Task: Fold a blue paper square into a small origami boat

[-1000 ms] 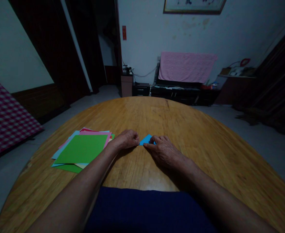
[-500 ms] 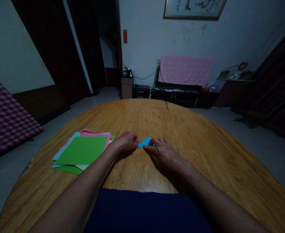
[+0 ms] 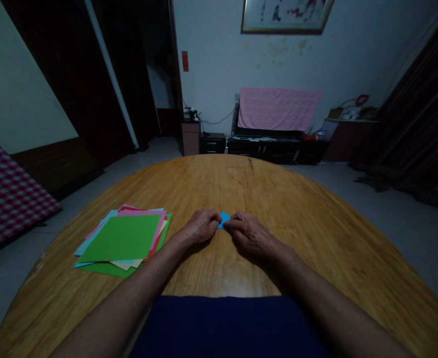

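Observation:
A small piece of folded blue paper (image 3: 224, 217) lies on the wooden table between my two hands, mostly covered by fingers. My left hand (image 3: 204, 224) is closed at the paper's left edge, thumb and fingertips pinching it. From the other side, my right hand (image 3: 249, 231) grips the paper's right part, its fingers bent and pressed together over it. To the left of my left forearm is a loose stack of coloured paper sheets (image 3: 124, 238), with a green one on top and pink, red, light blue and cream edges sticking out.
The round wooden table (image 3: 219, 184) spreads beyond my hands. Past its far edge stands a low black cabinet (image 3: 264, 149) with a pink cloth (image 3: 278, 109) above it. A checked cloth (image 3: 13, 199) hangs at the far left.
My left hand has moved right, onto the blue paper, and its fingers have closed on it. Less of the paper shows now. The camera view has shifted slightly.

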`<action>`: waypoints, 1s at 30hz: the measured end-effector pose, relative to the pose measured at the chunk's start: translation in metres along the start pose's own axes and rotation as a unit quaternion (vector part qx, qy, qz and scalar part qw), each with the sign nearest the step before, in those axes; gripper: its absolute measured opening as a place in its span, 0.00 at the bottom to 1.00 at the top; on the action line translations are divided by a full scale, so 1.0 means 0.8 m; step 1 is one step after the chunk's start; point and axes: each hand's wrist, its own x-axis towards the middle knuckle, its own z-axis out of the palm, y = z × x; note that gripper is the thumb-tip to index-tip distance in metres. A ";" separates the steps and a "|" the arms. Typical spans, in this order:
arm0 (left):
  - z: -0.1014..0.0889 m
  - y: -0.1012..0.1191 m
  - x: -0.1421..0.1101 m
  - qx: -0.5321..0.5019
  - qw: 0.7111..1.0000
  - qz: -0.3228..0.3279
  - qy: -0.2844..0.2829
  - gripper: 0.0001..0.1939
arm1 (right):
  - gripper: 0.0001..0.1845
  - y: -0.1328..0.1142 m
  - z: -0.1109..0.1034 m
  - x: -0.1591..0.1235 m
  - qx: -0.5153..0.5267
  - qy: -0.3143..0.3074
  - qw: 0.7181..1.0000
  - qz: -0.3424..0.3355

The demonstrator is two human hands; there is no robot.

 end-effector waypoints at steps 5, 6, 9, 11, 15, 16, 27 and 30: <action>-0.002 0.002 0.003 0.023 1.000 -0.015 -0.003 0.12 | 0.14 0.026 -0.008 -0.002 0.070 0.054 0.993 0.083; -0.001 0.003 0.003 0.028 0.999 -0.016 -0.004 0.12 | 0.13 0.027 -0.009 -0.003 0.065 0.052 0.993 0.088; 0.001 0.006 0.003 0.047 0.999 -0.009 -0.006 0.11 | 0.11 0.027 -0.010 -0.003 0.046 0.051 0.993 0.097; 0.001 0.008 0.003 0.058 0.998 -0.006 -0.008 0.11 | 0.10 0.028 -0.009 -0.004 0.035 0.058 0.992 0.104; 0.001 0.013 0.001 0.073 0.997 -0.001 -0.014 0.10 | 0.10 0.032 -0.004 -0.003 0.012 0.067 0.991 0.116; 0.001 0.015 0.000 0.077 0.997 -0.003 -0.015 0.10 | 0.10 0.034 -0.003 -0.003 0.009 0.068 0.991 0.117; 0.005 0.028 -0.001 0.100 0.995 -0.021 0.010 0.11 | 0.11 0.028 0.001 0.001 0.018 0.067 0.988 0.138; 0.004 0.027 -0.002 0.092 0.995 -0.026 0.005 0.11 | 0.10 0.023 0.005 0.005 0.025 0.062 0.987 0.145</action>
